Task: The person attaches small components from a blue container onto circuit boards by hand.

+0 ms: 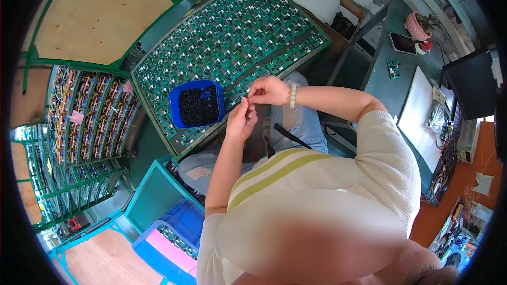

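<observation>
My left hand (241, 121) is raised palm up with its fingers curled and its thumb and forefinger pinched. My right hand (269, 91), with a pale bead bracelet (293, 96) at the wrist, meets it fingertip to fingertip, also in a pinch. Whatever lies between the fingertips is too small to make out. Just left of both hands, a blue square tub (174, 106) holds many small black parts (196, 106). It stands on the near edge of a large board (182, 150) covered with rows of green circuit boards (232, 31), which carry small white and dark parts.
A rack of wired circuit boards (92, 116) stands at the left. Lower left is a blue bin (185, 216) beside a pink sheet (169, 250). The right-hand desk (377, 74) carries a phone (403, 43), a pink plant pot (416, 26), one circuit board (393, 68) and a monitor (472, 82).
</observation>
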Available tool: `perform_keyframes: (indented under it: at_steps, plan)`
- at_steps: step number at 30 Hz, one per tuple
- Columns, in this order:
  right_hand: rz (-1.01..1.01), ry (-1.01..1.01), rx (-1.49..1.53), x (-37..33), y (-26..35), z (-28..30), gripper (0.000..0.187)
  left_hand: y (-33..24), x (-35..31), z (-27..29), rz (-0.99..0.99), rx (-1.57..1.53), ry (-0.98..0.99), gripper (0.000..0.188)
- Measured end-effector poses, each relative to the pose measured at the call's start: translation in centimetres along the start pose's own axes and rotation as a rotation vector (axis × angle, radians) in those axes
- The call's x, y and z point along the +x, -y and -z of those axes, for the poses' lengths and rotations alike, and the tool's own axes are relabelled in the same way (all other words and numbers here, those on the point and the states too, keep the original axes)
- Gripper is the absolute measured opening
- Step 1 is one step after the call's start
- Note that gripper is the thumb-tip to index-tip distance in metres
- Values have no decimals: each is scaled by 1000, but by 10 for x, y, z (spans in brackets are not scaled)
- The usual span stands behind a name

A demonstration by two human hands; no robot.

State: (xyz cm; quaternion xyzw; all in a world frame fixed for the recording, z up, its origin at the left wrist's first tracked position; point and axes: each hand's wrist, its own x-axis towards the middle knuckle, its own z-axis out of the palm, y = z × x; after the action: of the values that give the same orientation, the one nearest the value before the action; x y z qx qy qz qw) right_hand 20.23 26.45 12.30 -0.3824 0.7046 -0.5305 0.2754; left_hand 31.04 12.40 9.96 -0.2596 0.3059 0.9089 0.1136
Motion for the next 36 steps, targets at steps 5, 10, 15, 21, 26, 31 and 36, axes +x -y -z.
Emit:
perform_keyframes:
  at_steps: [5,10,15,21,26,31,36]
  plan:
    - [-194,-382,-40,8,-42,65,13,-5,-1,-2,32,7,-59,31]
    - [-575,-723,-135,-16,-120,155,11,-10,-5,12,15,-21,-70,25]
    - [-616,-649,-404,-33,-166,176,16,-9,-4,14,29,-33,-51,28]
    - [-602,-681,-698,-33,-178,163,22,-11,-4,16,-12,-44,7,27]
    - [-635,-684,-669,-35,-168,157,24,-10,-11,10,-2,8,23,21]
    - [-667,-702,-622,-34,-165,154,22,-8,-11,11,28,35,24,17]
    - [-634,-695,-629,-32,-164,152,22,-9,-12,12,14,22,26,16]
